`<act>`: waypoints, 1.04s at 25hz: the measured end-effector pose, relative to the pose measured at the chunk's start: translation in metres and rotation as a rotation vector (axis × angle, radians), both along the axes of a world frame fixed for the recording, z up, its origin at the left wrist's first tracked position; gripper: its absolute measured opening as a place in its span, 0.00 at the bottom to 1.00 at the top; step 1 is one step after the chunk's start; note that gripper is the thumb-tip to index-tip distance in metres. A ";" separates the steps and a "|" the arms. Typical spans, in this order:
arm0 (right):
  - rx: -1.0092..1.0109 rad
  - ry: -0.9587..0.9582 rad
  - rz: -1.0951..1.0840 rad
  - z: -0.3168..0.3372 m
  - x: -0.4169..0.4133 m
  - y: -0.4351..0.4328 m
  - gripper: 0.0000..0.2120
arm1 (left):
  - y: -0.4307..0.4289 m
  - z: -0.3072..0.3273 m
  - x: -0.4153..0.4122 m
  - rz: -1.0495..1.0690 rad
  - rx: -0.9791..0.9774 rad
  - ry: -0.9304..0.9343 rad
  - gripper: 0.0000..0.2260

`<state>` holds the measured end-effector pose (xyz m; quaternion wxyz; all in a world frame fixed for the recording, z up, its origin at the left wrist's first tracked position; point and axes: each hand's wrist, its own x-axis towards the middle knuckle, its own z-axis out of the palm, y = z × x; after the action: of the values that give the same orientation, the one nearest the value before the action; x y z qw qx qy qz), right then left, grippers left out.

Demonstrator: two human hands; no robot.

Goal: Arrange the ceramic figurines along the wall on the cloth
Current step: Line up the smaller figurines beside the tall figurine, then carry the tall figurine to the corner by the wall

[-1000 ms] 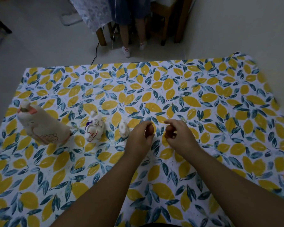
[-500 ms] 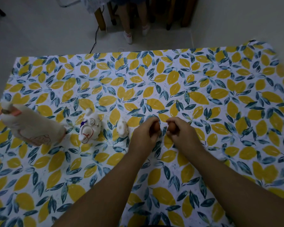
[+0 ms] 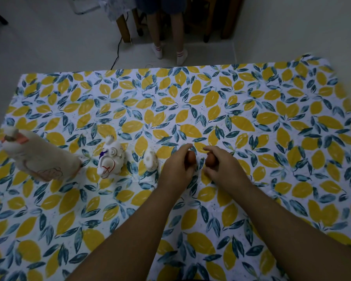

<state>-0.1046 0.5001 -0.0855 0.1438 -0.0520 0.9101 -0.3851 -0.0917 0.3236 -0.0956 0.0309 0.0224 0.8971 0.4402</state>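
Note:
On the lemon-print cloth (image 3: 251, 118) three white ceramic figurines stand in a row at the left: a tall one with an orange beak (image 3: 37, 159), a rounder one with red and purple marks (image 3: 109, 159), and a small one (image 3: 150, 160). My left hand (image 3: 177, 167) grips a small brown figurine (image 3: 190, 157) just right of the small white one. My right hand (image 3: 223, 167) grips a second brown figurine (image 3: 210, 159) beside it. Both brown pieces sit low at the cloth, a narrow gap between them.
A person's legs in white socks (image 3: 170, 51) stand on the pale floor beyond the cloth's far edge, next to wooden furniture legs (image 3: 123, 27) and a black cable (image 3: 118, 51). A white wall (image 3: 302, 23) runs at the right.
My hands have brought the two brown figurines closer together and lower toward the cloth. The white figurines have not moved.

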 end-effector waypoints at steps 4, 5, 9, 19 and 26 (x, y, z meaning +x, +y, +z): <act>0.173 0.174 0.046 0.020 0.013 -0.010 0.30 | -0.008 0.019 0.013 0.042 -0.085 0.080 0.26; 0.216 0.234 0.065 0.027 0.018 -0.016 0.29 | -0.014 0.027 0.018 0.066 -0.117 0.122 0.24; 0.295 0.327 0.164 0.049 0.035 -0.059 0.27 | -0.052 0.057 0.043 0.136 -0.209 0.218 0.20; 0.276 0.359 0.396 0.082 0.062 -0.244 0.31 | -0.228 0.089 0.122 0.422 -0.312 0.189 0.25; 0.161 0.102 0.278 0.082 0.045 -0.351 0.38 | -0.333 0.086 0.094 0.506 -0.134 0.110 0.33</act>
<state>-0.0596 0.1488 -0.0035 0.1530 -0.1851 0.9282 -0.2842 0.0022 -0.0089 -0.0095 -0.1277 -0.1808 0.9016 0.3717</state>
